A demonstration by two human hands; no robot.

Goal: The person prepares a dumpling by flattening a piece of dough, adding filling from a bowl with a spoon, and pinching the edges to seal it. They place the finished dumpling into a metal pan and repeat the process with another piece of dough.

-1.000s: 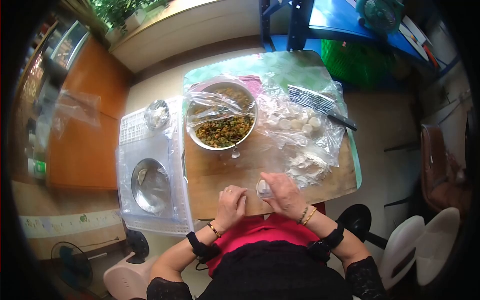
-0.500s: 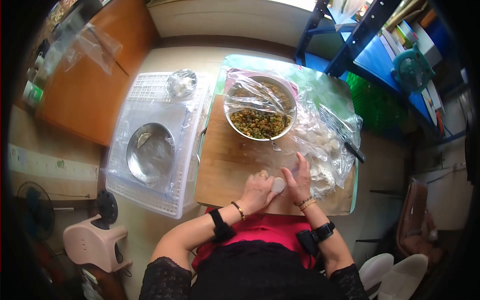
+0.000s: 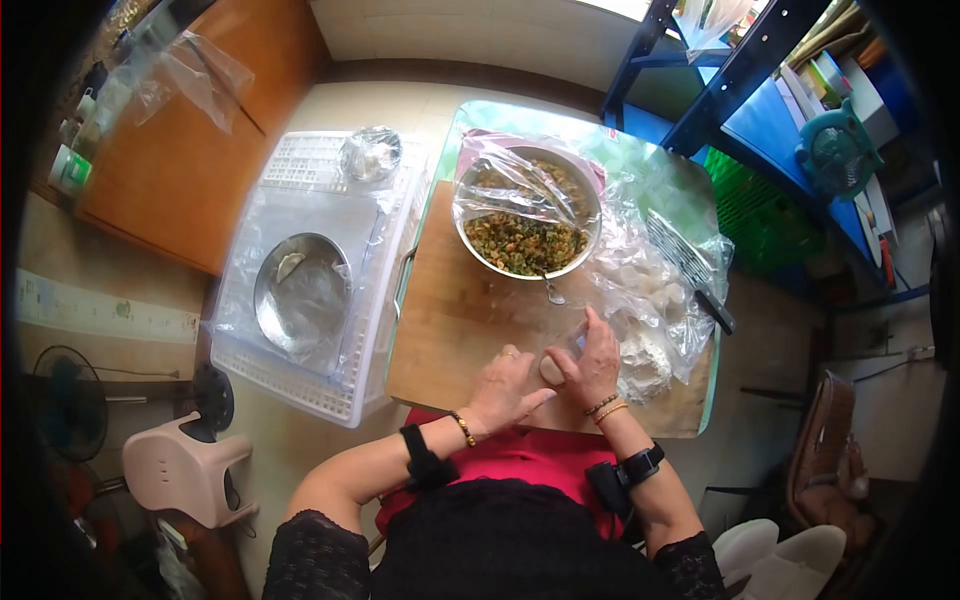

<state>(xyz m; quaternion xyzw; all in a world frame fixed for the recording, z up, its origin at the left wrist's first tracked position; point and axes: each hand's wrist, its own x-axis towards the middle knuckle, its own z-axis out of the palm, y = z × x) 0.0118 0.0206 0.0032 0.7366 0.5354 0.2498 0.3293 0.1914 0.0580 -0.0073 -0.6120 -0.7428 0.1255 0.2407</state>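
A small pale round of dough (image 3: 551, 371) is between my hands, against the thumb of my right hand (image 3: 594, 364). That thumb lies over the dough's edge, while the other fingers point up and away; the grip is partly hidden. My left hand (image 3: 500, 390) is open just left of it, with thumb and fingers apart and nothing in them. Both hands are over the near part of the wooden board (image 3: 440, 330). Beyond them is a bowl (image 3: 586, 255) of chopped green-brown filling (image 3: 525, 243), partly covered with clear plastic. A spoon handle (image 3: 553, 290) sticks out over its near rim.
A heap of white flour (image 3: 643, 368) and plastic-covered dough pieces (image 3: 650, 285) are right of my hands, beside a black-handled tool (image 3: 714, 311). On the left, a white crate (image 3: 285, 385) carries a round metal pan (image 3: 300, 315) holding one dumpling (image 3: 290, 266).
My left hand has let go of the round of dough and drawn left, its fingers spreading. My right thumb has come over the dough. The whole view has shifted slightly.
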